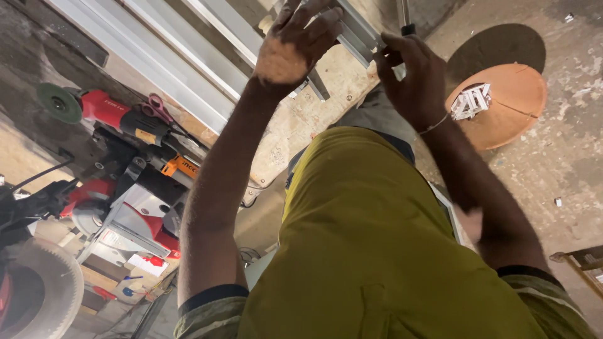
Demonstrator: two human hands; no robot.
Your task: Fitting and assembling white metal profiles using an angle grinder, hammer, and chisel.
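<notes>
Both hands work at the near end of a short aluminium profile section (352, 34) that lies on a worn wooden worktop (326, 94), close to its edge.

The left hand (295, 44) lies over the profile from above, fingers spread and curled down across it — a loose, pressing grip rather than a closed fist; how far the fingers wrap under the metal cannot be told.

The right hand (411, 72) is at the end of the same profile, fingers bent around a slim tool with a dark handle (407, 28) whose metal shaft runs up out of the frame. The grip is closed on that handle; the tool's tip is hidden by the fingers. A thin band sits on the right wrist.

Long aluminium rails (163, 56) lie side by side on the worktop, left of the hands. Further left — an angle grinder (100, 110) with a red body and green disc, and red-handled scissors (158, 108) resting by it. Below these stands a red and grey mitre saw (135, 220). To the right, on the concrete floor (565, 125), sits a round orange tray (515, 107) holding small white metal brackets (472, 100).

The person's olive shirt (377, 251) fills the lower frame.
</notes>
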